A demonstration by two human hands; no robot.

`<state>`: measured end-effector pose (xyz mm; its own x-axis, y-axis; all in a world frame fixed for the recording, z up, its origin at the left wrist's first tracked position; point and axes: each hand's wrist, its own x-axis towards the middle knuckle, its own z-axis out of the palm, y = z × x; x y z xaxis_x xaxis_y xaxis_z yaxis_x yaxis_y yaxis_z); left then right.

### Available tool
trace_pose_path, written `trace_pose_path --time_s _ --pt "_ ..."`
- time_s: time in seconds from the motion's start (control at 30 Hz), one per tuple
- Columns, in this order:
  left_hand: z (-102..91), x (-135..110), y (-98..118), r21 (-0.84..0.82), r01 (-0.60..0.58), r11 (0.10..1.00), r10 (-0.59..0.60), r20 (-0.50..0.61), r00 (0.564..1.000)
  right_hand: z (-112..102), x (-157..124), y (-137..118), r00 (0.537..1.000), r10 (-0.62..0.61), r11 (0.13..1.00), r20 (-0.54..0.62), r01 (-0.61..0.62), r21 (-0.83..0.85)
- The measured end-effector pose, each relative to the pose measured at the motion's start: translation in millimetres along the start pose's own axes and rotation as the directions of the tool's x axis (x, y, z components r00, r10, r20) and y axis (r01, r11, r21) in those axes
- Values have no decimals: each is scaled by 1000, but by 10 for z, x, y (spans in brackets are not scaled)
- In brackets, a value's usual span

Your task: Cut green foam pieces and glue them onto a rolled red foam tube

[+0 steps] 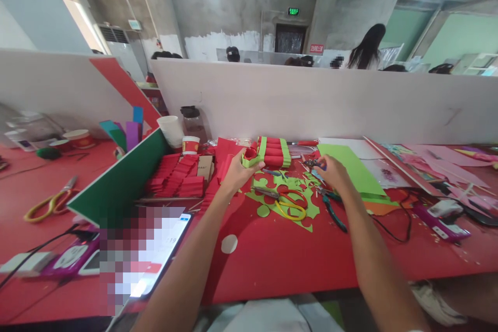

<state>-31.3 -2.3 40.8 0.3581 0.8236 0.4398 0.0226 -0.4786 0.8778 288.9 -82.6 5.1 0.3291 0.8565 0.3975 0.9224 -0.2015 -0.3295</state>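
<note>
My left hand (234,170) grips a small red paper roll with a green band (250,156), held just above the red table (272,254). Right behind it lies a bundle of red paper rolls wrapped in green strips (274,151). My right hand (331,172) reaches over the table and pinches a small dark tool (313,164) at its fingertips. Between my hands lie yellow-handled scissors (286,202) on green paper scraps (290,192). Blue-handled pliers (333,210) rest beside my right wrist.
Stacks of red paper pieces (177,176) lie left of my left hand. A green sheet (352,168), a green-and-red board (120,179), a tablet (155,249), paper cups (171,129), a glue gun (441,223) with cable, and white partitions (330,98) surround the workspace. Other people sit beyond the partition.
</note>
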Motion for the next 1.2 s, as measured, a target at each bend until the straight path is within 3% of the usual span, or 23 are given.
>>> trace_pose_path --time_s 0.03,0.07,0.13,0.2,0.27,0.37,0.47,0.87,1.07,1.2 --pt "0 0 -2 1 -2 1000 2 -2 1000 -11 -51 -168 990 -114 988 77 106 109" --pt "1 0 -6 3 -4 1000 4 1 1000 -9 -114 -353 953 -252 954 171 214 209" --pt "4 4 -18 10 -12 1000 12 2 1000 35 -261 -736 806 -499 854 318 396 338" --pt "8 9 -33 22 -20 1000 20 -9 1000 117 -405 -1070 621 -680 733 390 560 387" --pt "10 16 -48 29 -27 999 28 -19 999 210 -513 -1297 470 -776 620 421 692 370" --pt "10 22 -67 13 -26 1000 26 -15 1000 317 -586 -1433 354 -815 521 458 794 313" --pt "7 23 -77 -10 -32 999 32 -10 999 354 -596 -1438 330 -812 490 482 833 257" --pt "6 38 -115 -59 -23 998 23 -1 1000 343 -588 -1401 347 -799 521 491 807 278" --pt "4 46 -117 -62 -25 998 24 -7 1000 378 -607 -1331 421 -784 580 456 758 299" --pt "18 44 -131 -89 -21 996 21 4 1000 408 -595 -1358 418 -768 588 486 762 273"
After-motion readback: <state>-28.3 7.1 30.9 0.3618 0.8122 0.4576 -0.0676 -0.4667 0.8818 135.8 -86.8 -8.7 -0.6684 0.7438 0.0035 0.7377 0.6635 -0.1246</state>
